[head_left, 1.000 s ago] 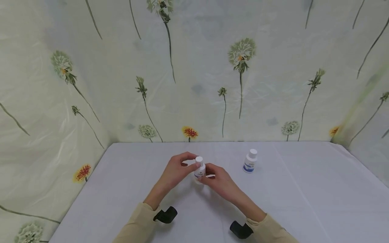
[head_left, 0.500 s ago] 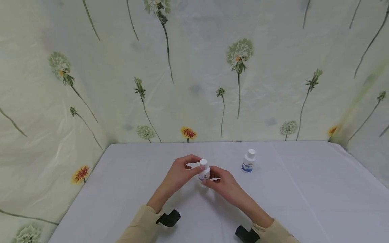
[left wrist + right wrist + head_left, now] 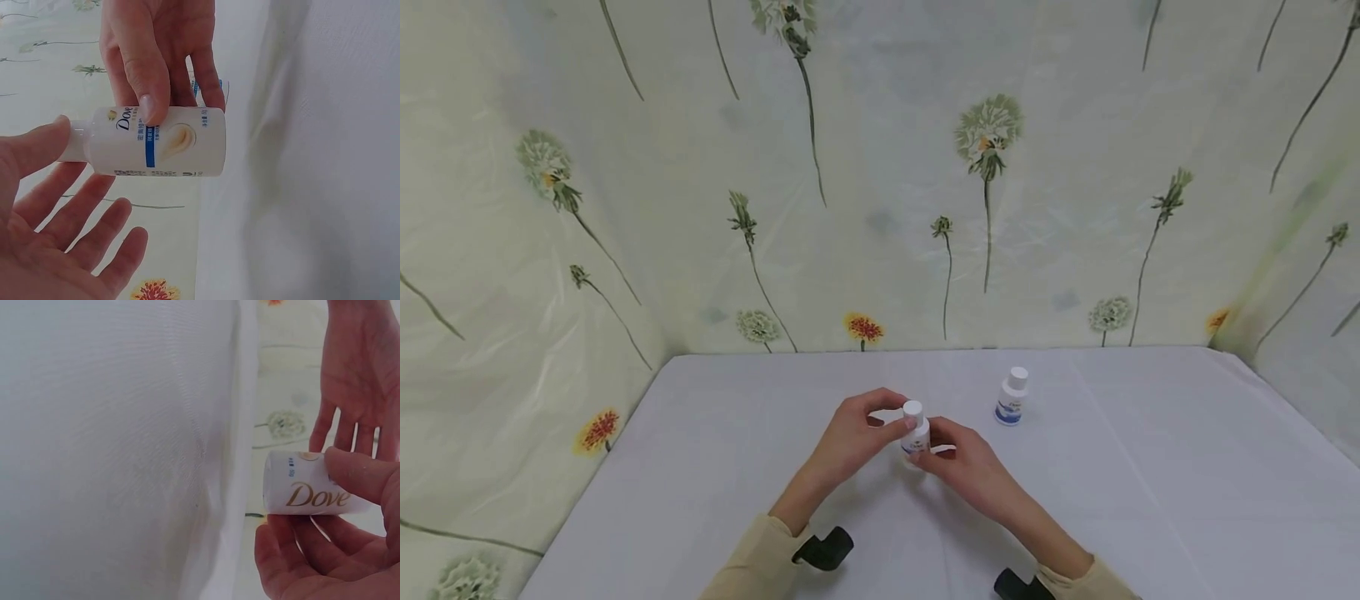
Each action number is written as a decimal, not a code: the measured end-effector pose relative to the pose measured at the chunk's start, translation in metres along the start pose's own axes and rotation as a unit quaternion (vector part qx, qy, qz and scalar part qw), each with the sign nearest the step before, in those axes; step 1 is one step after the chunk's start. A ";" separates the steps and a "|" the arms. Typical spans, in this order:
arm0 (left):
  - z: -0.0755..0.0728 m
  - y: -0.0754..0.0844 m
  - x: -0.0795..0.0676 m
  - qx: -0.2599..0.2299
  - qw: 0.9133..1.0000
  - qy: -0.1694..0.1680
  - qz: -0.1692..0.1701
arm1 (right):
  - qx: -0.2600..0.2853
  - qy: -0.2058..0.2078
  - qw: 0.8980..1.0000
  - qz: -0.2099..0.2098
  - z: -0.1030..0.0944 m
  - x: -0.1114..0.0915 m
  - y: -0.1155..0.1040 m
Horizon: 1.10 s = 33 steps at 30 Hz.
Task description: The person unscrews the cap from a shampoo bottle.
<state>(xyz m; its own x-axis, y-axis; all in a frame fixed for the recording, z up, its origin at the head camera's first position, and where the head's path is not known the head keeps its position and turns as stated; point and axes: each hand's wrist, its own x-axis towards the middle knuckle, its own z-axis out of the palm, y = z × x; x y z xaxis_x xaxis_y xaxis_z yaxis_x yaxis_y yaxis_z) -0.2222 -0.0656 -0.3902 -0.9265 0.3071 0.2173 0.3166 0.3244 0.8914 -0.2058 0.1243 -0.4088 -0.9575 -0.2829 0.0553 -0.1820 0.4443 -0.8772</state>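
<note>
Head: high, farthest back, looking forward and down over the white table (image 3: 1112, 483) to the flowered curtain (image 3: 880, 158).
Left wrist: close in, turned sideways, facing the bottle (image 3: 187, 140).
Right wrist: as near, sideways the opposite way.
Wrists share: bottle, left hand (image 3: 853, 437), right hand (image 3: 977, 468).

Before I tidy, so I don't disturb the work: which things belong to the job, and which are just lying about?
In use:
Dove bottle, held by the right hand
cap, pinched by the left hand

Apparently idle:
second bottle, standing apart
</note>
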 end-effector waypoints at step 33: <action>0.021 0.015 -0.009 0.004 1.000 -0.005 -0.006 | 0.010 0.017 0.999 0.033 -0.017 -0.028 0.002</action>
<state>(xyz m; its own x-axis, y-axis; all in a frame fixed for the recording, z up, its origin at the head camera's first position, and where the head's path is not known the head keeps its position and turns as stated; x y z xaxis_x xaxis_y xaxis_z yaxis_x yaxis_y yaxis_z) -0.2046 -0.0442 -0.3870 -0.9284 0.3112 0.2029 0.3069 0.3348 0.8909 -0.1833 0.1471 -0.4038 -0.9742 -0.2251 0.0135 -0.1149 0.4439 -0.8887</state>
